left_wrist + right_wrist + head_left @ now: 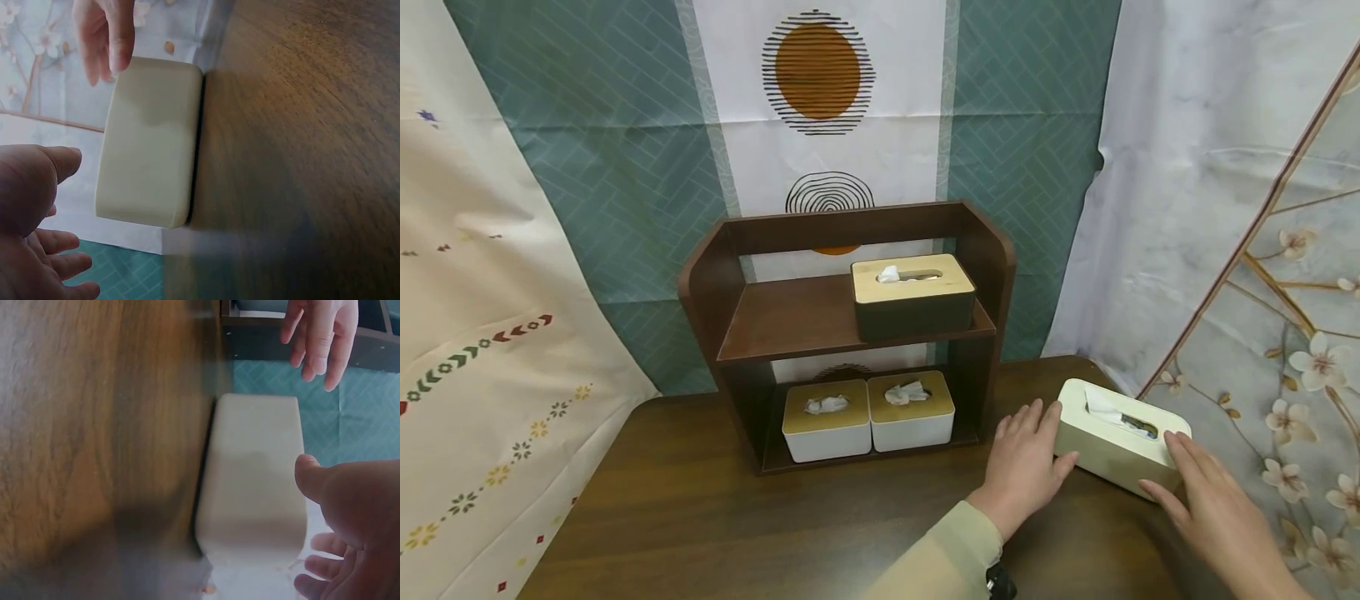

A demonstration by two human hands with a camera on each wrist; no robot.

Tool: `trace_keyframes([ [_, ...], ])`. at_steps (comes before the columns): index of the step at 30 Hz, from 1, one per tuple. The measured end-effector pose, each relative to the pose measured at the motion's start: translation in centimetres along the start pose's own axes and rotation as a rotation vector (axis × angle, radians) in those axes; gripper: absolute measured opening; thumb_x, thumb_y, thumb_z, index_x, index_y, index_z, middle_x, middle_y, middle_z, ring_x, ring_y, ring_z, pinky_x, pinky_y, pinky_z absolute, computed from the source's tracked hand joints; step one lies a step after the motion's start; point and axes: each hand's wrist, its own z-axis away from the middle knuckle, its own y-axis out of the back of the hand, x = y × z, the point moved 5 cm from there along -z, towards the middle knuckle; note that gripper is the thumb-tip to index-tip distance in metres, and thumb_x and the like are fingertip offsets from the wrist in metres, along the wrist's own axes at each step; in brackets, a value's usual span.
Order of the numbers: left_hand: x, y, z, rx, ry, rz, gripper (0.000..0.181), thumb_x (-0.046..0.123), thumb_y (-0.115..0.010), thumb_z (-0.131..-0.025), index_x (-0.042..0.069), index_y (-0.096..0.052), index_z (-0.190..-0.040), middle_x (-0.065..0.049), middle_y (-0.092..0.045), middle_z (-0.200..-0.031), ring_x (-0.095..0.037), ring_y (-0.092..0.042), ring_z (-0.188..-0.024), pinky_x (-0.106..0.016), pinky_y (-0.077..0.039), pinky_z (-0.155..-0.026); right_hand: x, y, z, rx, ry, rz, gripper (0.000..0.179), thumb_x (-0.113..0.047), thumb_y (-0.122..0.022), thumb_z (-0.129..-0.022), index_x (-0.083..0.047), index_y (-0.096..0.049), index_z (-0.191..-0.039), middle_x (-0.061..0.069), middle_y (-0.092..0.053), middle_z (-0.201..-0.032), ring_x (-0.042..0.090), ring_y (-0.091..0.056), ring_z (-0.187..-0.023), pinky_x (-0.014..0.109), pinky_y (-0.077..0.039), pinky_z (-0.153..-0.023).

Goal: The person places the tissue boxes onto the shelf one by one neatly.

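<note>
A cream tissue box (pixel 1112 448) with a white tissue in its slot stands on the table at the right. My left hand (pixel 1024 454) is at its left end, fingers spread and fairly straight; in the left wrist view a gap shows between that hand (pixel 31 212) and the box (pixel 150 140). By the right end is my right hand (pixel 1213 496), with its fingers extended. In the right wrist view its thumb (pixel 309 475) lies close to the box's upper edge; whether it touches, I cannot tell. Neither hand grips anything.
A dark brown two-tier shelf (pixel 790 321) stands at the back of the table (pixel 760 533). Its upper tier bears a black tissue box (pixel 917 315) with a wooden lid. Two white tissue boxes (pixel 831 442) sit side by side below. Printed curtains (pixel 1037 183) hang behind and beside the table.
</note>
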Motion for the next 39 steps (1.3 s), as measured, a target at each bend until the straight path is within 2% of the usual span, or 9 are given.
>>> trace_keyframes([
  [6,0.1,-0.8,-0.4,-0.029,0.002,-0.003,0.072,0.057,-0.067,-0.108,0.026,-0.046,-0.169,0.0,-0.049,-0.169,-0.018,-0.049,-0.154,-0.041,-0.044,-0.122,0.8,-0.6,0.2,-0.052,-0.056,0.022,0.075,-0.029,-0.082,-0.102,0.013,-0.048,-0.155,0.045,-0.049,-0.149,0.066,-0.049,-0.13,0.083,-0.042,-0.093],
  [12,0.3,-1.6,-0.8,-0.049,-0.012,-0.019,0.073,0.058,-0.067,-0.108,0.027,-0.044,-0.17,-0.001,-0.048,-0.17,-0.02,-0.047,-0.155,-0.043,-0.045,-0.121,1.4,-0.8,0.6,-0.084,-0.095,0.038,0.08,-0.03,-0.084,-0.101,0.01,-0.045,-0.159,0.048,-0.043,-0.154,0.071,-0.047,-0.131,0.086,-0.041,-0.089],
  [15,0.3,-1.8,-1.1,-0.057,-0.008,-0.029,0.073,0.058,-0.066,-0.108,0.027,-0.044,-0.17,-0.001,-0.048,-0.17,-0.021,-0.047,-0.156,-0.043,-0.045,-0.121,1.6,-0.9,0.5,-0.105,-0.108,0.038,0.081,-0.031,-0.083,-0.101,0.01,-0.044,-0.159,0.051,-0.041,-0.154,0.074,-0.047,-0.128,0.087,-0.04,-0.087],
  [21,0.2,-2.5,-1.3,-0.114,0.006,-0.024,0.074,0.059,-0.065,-0.108,0.029,-0.043,-0.171,0.0,-0.047,-0.171,-0.021,-0.044,-0.158,-0.043,-0.044,-0.122,1.7,-1.3,0.3,-0.173,-0.146,0.037,0.081,-0.036,-0.08,-0.104,0.014,-0.044,-0.156,0.056,-0.04,-0.148,0.08,-0.046,-0.121,0.088,-0.041,-0.084],
  [26,0.0,-2.9,-1.2,-0.129,0.001,-0.017,0.073,0.059,-0.065,-0.108,0.03,-0.043,-0.171,0.004,-0.047,-0.171,-0.02,-0.043,-0.158,-0.044,-0.044,-0.122,1.7,-1.5,0.5,-0.179,-0.15,0.029,0.082,-0.036,-0.079,-0.105,0.016,-0.042,-0.157,0.057,-0.041,-0.147,0.08,-0.046,-0.122,0.088,-0.042,-0.085],
  [32,-0.3,-2.9,-0.6,-0.126,-0.004,-0.009,0.071,0.057,-0.067,-0.108,0.032,-0.043,-0.17,0.004,-0.047,-0.171,-0.02,-0.043,-0.159,-0.046,-0.044,-0.122,1.8,-1.6,0.7,-0.218,-0.162,0.029,0.082,-0.037,-0.078,-0.106,0.015,-0.041,-0.157,0.057,-0.039,-0.148,0.077,-0.045,-0.125,0.087,-0.042,-0.086],
  [39,-0.7,-2.3,-0.3,-0.112,-0.011,0.0,0.067,0.056,-0.069,-0.107,0.029,-0.049,-0.166,0.0,-0.048,-0.17,-0.022,-0.044,-0.158,-0.044,-0.043,-0.123,1.5,-1.1,0.6,-0.206,-0.179,0.017,0.073,-0.035,-0.077,-0.107,0.008,-0.045,-0.157,0.053,-0.045,-0.147,0.073,-0.05,-0.127,0.085,-0.043,-0.086],
])
